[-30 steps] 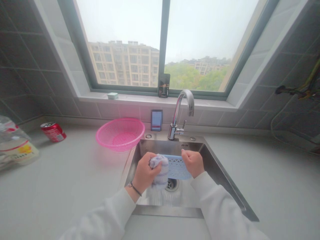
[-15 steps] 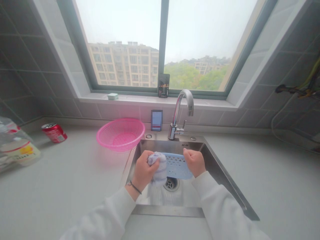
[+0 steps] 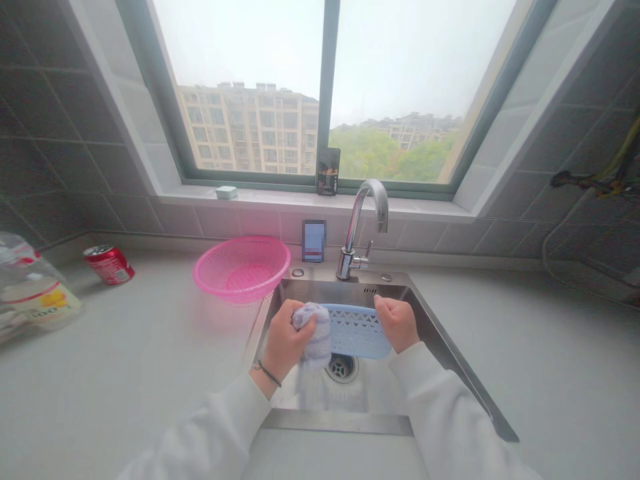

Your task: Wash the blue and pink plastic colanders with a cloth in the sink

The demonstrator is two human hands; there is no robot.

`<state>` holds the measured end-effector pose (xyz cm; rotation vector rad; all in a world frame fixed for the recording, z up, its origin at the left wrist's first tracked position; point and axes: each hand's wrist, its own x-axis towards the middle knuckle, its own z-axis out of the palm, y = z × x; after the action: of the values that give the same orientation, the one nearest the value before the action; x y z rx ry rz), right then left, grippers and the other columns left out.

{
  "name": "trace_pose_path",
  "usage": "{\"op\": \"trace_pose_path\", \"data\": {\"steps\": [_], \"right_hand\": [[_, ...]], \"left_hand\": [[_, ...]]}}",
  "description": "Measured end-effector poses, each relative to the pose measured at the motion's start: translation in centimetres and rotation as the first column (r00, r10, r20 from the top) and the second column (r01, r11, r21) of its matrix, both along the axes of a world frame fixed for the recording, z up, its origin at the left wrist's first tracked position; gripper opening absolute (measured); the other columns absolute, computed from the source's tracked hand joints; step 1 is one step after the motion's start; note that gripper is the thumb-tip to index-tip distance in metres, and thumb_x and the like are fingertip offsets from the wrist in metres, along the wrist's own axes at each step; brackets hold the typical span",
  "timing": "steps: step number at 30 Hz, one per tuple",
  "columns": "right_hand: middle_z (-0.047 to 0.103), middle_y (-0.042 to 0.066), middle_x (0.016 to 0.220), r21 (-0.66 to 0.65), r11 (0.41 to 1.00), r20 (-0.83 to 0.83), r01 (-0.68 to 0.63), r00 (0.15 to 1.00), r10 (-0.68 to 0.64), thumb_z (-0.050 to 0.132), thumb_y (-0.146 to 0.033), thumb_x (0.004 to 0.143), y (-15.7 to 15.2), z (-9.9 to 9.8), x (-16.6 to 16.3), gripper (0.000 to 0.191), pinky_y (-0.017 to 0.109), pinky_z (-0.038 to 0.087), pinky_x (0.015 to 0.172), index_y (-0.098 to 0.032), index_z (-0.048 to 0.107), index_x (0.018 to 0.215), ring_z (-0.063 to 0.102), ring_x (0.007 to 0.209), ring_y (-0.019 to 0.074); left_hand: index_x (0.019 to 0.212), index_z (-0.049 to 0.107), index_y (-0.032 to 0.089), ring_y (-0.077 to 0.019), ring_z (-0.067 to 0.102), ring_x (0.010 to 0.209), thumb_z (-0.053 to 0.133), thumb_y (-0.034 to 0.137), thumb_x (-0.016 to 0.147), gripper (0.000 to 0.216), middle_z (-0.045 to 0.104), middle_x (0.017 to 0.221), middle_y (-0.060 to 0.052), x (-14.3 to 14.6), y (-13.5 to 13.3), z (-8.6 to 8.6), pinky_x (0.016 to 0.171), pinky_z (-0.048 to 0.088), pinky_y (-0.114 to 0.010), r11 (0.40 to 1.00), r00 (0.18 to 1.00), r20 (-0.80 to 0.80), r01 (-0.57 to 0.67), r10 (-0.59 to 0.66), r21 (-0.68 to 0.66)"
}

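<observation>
Kitchen corner setup here, going left to right. On the pale grey stone table (image 3: 150,373) there's a crinkly clear plastic bag (image 3: 30,287) with a yellow-and-red label at the far left, then a red drink can (image 3: 109,265) lying on its side. A pink mesh plastic basket (image 3: 241,269) sits just beside the far left corner of the brushed stainless steel sink (image 3: 320,291).

Down in the sink, the left hand (image 3: 287,340) has its fingers curled tight around a bunched white-and-lilac cloth (image 3: 315,333), pressing it onto the left end of a pale blue perforated plastic tray (image 3: 356,331). The right hand (image 3: 397,323) has its fingers closed over the tray's right end, pinching the rim. The tray is held up between both hands, tilted a little, above the round steel drain (image 3: 342,367) and near the sink's far wall. A curved chrome faucet (image 3: 363,230) stands behind it, with no water visible.

If the tray's wet, I'd say the right-hand grip is the weak spot: hard scrubbing could make it slip and drop onto the drain. A wide left elbow or a bump could also knock the pink basket into the sink.
</observation>
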<state>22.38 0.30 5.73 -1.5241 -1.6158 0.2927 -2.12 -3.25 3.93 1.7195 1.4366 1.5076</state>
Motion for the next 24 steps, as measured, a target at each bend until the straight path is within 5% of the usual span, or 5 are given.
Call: {"op": "trace_pose_path", "data": {"steps": [4,11,19,24], "right_hand": [[0.023,-0.002,0.050,-0.026,0.997,0.063,-0.068,0.996,0.070,0.037,-0.052,0.085,0.0,0.0,-0.9,0.048,0.029,0.017,0.050,-0.022,0.023,0.050,0.028,0.048,0.0101],[0.022,-0.004,0.046,-0.046,0.996,-0.199,0.077,0.976,-0.084,0.041,-0.055,0.085,0.0,0.5,1.9,0.049,0.029,0.017,0.047,-0.024,0.022,0.051,0.024,0.046,0.0103],[0.025,-0.002,0.049,-0.043,0.999,0.063,-0.026,0.998,0.028,0.038,-0.052,0.084,0.2,0.0,-0.7,0.048,0.029,0.016,0.050,-0.022,0.024,0.049,0.027,0.049,0.0105],[0.024,-0.004,0.046,-0.032,0.999,-0.200,0.033,0.979,-0.039,0.043,-0.053,0.083,0.1,0.5,1.8,0.048,0.028,0.018,0.046,-0.024,0.024,0.051,0.025,0.046,0.0099]], "left_hand": [[0.084,0.059,0.020,-0.0142,0.057,0.066,0.064,0.035,0.078,0.017,0.061,0.073,0.002,0.2,-0.2,0.1,0.063,0.046,-0.026,0.999,0.999,-0.028,0.033,-0.033,0.026],[0.084,0.058,0.020,-0.0153,0.057,0.067,0.062,0.036,0.079,0.018,0.060,0.071,0.002,-1.4,1.3,0.2,0.064,0.046,-0.027,0.992,0.992,-0.001,-0.128,0.128,-0.012],[0.083,0.057,0.020,-0.0146,0.056,0.066,0.064,0.038,0.079,0.020,0.059,0.073,0.002,0.1,0.2,-0.2,0.063,0.046,-0.027,0.999,0.999,-0.011,0.049,-0.049,0.004],[0.084,0.058,0.020,-0.0159,0.057,0.069,0.063,0.038,0.080,0.019,0.059,0.073,0.002,-1.3,1.6,0.0,0.067,0.046,-0.028,0.994,0.993,0.020,-0.113,0.113,-0.016]]}}
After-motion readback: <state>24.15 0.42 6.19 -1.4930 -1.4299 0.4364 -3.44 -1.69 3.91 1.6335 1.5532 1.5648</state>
